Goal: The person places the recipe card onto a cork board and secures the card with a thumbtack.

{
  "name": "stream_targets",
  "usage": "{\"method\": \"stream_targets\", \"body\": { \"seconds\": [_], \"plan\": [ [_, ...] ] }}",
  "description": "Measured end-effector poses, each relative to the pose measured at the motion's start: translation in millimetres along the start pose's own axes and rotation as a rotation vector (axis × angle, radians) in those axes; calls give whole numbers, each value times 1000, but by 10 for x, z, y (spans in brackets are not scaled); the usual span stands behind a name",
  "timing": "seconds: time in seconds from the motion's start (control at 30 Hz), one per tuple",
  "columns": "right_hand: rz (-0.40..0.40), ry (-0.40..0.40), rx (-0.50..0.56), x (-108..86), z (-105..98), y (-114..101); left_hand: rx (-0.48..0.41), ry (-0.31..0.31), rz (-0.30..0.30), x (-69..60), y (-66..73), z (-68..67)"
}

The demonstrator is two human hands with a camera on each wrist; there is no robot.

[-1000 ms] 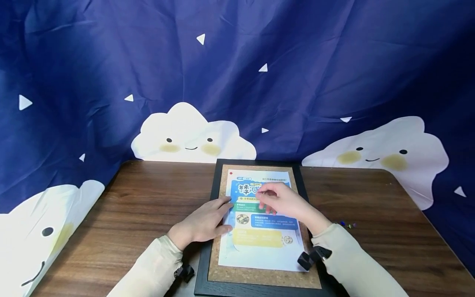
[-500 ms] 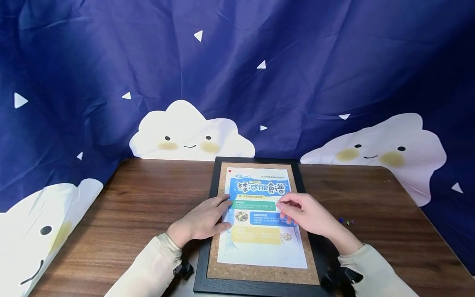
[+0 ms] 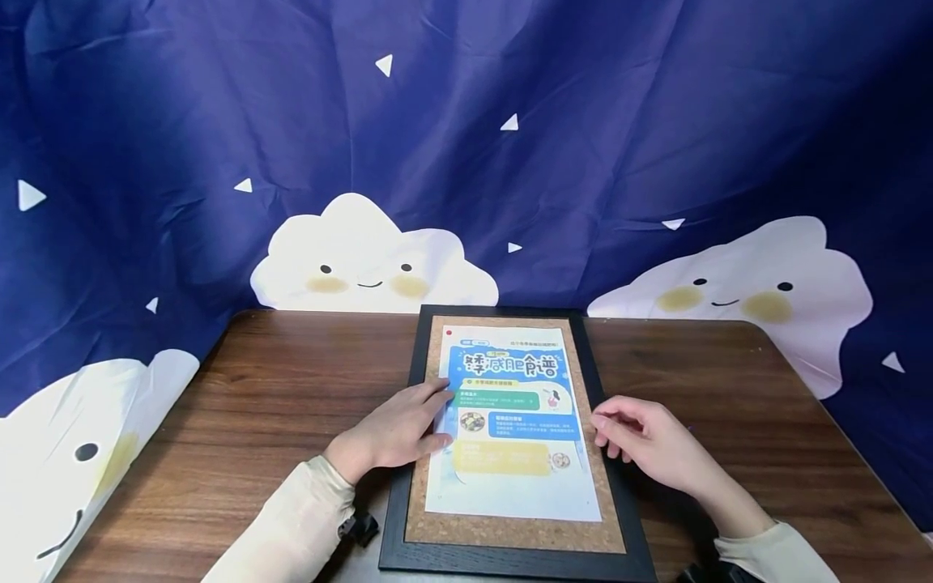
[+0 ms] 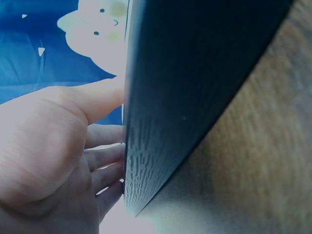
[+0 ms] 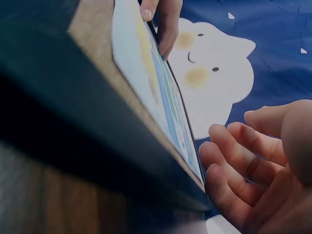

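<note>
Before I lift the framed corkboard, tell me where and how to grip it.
Likely best by the black frame: left hand on the left rail, right hand on the right rail, coming from outside. The rails are straight and deep-sided, and the printed poster lies wholly inside them, so gripping there should spare it.

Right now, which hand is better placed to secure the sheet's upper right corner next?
Probably the right hand: it is on that side, near the right edge of the board, with no held item visible. The left hand is opposite, at the left edge of the sheet.
</note>
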State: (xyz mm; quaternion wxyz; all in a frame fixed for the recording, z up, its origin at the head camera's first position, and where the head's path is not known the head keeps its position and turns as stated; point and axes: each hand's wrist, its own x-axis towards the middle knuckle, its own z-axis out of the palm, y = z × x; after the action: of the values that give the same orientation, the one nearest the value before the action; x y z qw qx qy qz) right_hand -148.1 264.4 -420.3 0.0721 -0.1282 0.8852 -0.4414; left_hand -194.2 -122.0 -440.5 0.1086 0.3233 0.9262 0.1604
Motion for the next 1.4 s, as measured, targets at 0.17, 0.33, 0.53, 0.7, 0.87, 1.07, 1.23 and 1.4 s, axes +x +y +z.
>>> {"method": "stream_targets", "body": {
  "seconds": [0.17,0.33,0.53,0.7,0.87,1.07,1.23,1.4],
  "plan": [
    [68,37,-40,-123,-52,115,-4,-8,-7,2,9,7],
    [101,70,-55,-223,-113,190,-1,-10,-3,2,2,8],
    [125,106,-103,-325,-201,246,5,-6,5,-2,-8,-6],
    [115,145,-123,-406,-268,316,7,-8,4,-1,-2,-15],
    [110,201,-144,-468,-319,422,13,-11,1,2,4,-8],
    [143,249,-168,-521,-389,540,21,-12,4,7,2,-2],
    [214,279,-233,-558,-468,627,19,-8,6,10,-2,-11],
    [254,310,-319,-584,-518,708,6,-13,-2,5,4,-8]
  ]
}}
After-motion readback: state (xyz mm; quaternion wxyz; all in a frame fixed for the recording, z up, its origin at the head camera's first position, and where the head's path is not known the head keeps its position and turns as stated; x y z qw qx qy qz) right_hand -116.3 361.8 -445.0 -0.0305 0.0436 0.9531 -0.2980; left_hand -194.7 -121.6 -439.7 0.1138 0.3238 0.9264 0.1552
